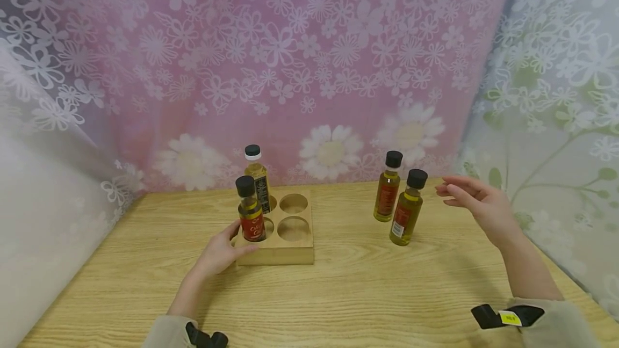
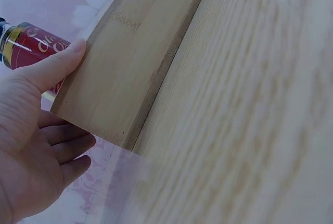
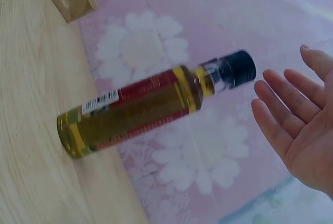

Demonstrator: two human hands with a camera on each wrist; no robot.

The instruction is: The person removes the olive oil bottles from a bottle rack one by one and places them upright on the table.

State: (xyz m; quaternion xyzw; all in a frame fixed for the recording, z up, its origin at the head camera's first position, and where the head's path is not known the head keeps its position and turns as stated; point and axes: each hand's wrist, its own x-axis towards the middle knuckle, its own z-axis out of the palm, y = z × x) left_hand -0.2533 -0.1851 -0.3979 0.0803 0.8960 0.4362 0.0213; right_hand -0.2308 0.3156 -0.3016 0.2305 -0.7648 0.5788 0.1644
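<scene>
My left hand (image 1: 220,251) grips the front left corner of a wooden bottle holder (image 1: 275,255), its thumb (image 2: 67,60) on the upper front edge and its fingers along the left side. An olive oil bottle (image 1: 252,219) with a red label and black cap stands upright in the front left hole. Behind it, a bottle with a dark label (image 1: 261,181) and white-ringed black cap stands in a back hole. At the right, my right hand (image 1: 481,205) hangs in the air holding nothing, fingers apart from the cap of a red-labelled oil bottle (image 3: 130,107) standing on the table.
Another red-labelled oil bottle (image 1: 387,197) stands just behind and left of that one. Two holes on the holder's right side show bare wood. The wooden table (image 1: 348,294) meets a pink flowered curtain (image 1: 309,69) at the back, with pale curtains on both sides.
</scene>
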